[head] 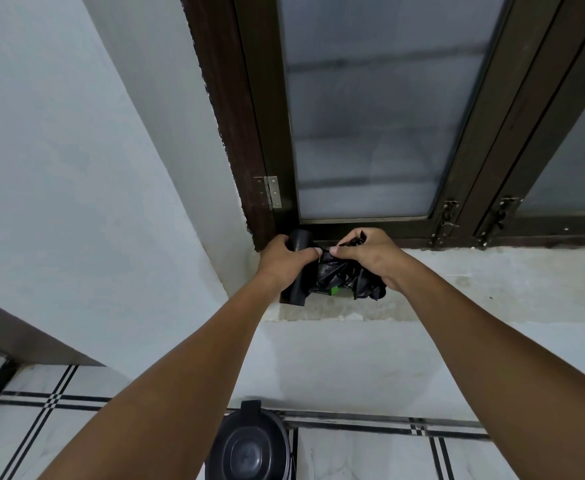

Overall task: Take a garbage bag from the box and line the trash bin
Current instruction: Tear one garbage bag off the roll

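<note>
Both my hands are up at the window sill (492, 282). My left hand (282, 263) grips a black roll of garbage bags (299, 242) that stands tilted at the sill's left corner. My right hand (367, 256) is closed on a crumpled black garbage bag (343, 277) drawn off the roll, thumbs of both hands nearly touching. Under the bag a dark box with a green mark (332, 291) peeks out, mostly hidden. The black trash bin (249, 445) stands on the floor straight below, open and unlined, between my forearms.
A dark-framed frosted window (370, 116) rises right behind the sill, with a hinge (272, 192) and latches (448, 216). A white wall closes the left side. The floor (370, 455) is white tile with black stripes.
</note>
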